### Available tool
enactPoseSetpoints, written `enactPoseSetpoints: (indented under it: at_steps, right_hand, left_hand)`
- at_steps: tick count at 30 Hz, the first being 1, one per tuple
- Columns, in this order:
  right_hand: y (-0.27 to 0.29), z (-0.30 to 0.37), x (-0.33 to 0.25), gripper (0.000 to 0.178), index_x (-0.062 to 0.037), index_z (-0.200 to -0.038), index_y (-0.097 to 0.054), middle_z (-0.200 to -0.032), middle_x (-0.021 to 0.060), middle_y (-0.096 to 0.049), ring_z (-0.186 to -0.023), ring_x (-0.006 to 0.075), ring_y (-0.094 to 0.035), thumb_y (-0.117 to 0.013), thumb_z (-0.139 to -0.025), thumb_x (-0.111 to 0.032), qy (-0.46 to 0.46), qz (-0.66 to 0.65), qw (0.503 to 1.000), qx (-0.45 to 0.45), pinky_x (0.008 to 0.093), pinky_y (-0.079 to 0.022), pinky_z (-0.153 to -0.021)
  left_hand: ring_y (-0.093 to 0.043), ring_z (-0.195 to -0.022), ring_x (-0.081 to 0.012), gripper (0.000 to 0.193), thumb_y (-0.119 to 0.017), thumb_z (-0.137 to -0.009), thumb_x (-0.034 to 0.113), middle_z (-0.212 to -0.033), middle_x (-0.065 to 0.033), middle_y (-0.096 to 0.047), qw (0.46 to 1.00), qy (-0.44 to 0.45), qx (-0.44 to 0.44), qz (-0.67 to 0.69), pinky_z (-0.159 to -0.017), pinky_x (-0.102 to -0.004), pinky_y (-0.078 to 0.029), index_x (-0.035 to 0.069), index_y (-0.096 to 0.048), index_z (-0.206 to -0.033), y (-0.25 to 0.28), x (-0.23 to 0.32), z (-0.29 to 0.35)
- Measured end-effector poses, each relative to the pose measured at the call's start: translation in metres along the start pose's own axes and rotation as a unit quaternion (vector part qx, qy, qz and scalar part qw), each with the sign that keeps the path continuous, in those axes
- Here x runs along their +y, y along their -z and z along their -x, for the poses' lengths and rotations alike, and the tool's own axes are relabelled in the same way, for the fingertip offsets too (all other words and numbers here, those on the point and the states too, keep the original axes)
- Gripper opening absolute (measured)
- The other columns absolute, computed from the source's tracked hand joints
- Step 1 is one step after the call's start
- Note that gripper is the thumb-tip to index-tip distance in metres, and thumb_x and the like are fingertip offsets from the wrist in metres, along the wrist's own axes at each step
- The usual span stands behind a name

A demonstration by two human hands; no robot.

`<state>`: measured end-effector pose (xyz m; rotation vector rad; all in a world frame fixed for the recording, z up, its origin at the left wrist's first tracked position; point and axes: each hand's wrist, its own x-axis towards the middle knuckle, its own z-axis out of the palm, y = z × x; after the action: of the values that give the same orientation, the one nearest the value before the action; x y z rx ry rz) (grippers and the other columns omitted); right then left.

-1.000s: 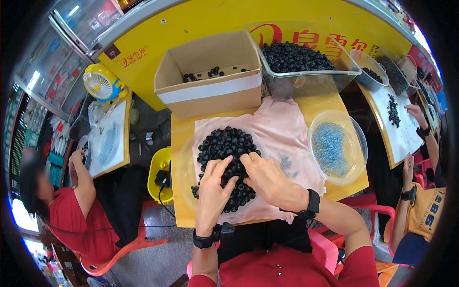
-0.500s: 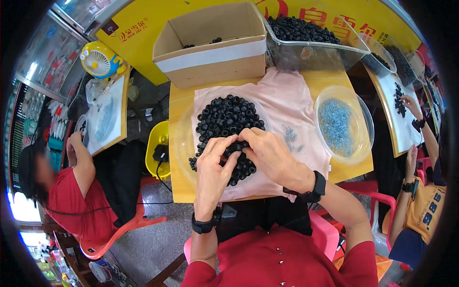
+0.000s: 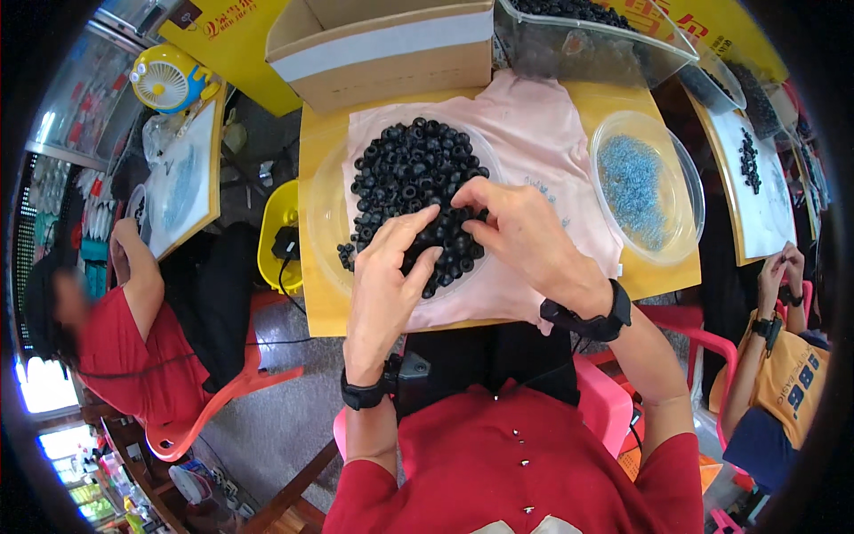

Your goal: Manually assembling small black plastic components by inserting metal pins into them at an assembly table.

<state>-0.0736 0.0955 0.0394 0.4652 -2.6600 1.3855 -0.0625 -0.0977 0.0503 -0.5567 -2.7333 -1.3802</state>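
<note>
A heap of small black round pieces with holes (image 3: pixel 405 165) fills a clear shallow tub (image 3: pixel 331 191) in front of me. Over the near left side of the heap, my left hand (image 3: pixel 382 285) has its thumb and index finger spread, with black pieces showing in the gap. My right hand (image 3: pixel 534 240) reaches in from the right, index and thumb parted above the heap; black pieces show between them. Its other fingers are partly hidden. Under the tub lies a pale pink cloth (image 3: pixel 534 125), with a few tiny bluish pieces (image 3: pixel 544 189) to the right of the heap.
A clear oval tub (image 3: pixel 694 209) of tiny blue pieces stands at the table's right. Behind are a cardboard box (image 3: pixel 391 67) and a clear bin (image 3: pixel 578 58) of black pieces. A yellow basket (image 3: pixel 277 222) sits left. People (image 3: pixel 142 356) work at side tables.
My hands have drawn apart from their meeting point over the heap, and their thumbs and index fingers have opened. The whole view has shifted, so the table appears higher up.
</note>
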Motion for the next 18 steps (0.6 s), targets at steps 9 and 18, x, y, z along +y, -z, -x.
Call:
enactPoseSetpoints:
  at_steps: [9, 18]
  right_hand:
    - [0.002, 0.0, -0.001, 0.026, 0.0002, -0.104, -0.058, -0.091, 0.0211, -0.066, -0.083, 0.0381, -0.065, -0.065, -0.078, 0.0, -0.007, -0.004, 1.0, -0.003, 0.0424, -0.051, -0.071]
    - [0.006, 0.007, -0.017, 0.02, 0.0009, -0.099, -0.061, -0.086, 0.0185, -0.064, -0.076, 0.035, -0.064, -0.066, -0.08, -0.004, 0.027, -0.011, 0.999, 0.012, 0.0398, -0.051, -0.067]
  left_hand:
    - [-0.065, -0.098, -0.021, 0.045, -0.066, -0.081, -0.006, -0.115, -0.0123, -0.06, 0.994, 0.009, 0.022, 0.109, -0.084, -0.0279, -0.053, 0.004, -0.06, -0.125, 0.002, -0.015, -0.002]
    - [-0.061, -0.108, -0.017, 0.028, -0.062, -0.091, 0.002, -0.116, -0.0121, -0.064, 0.953, 0.079, 0.084, 0.28, -0.093, -0.03, -0.05, -0.002, -0.061, -0.119, 0.01, -0.028, 0.007]
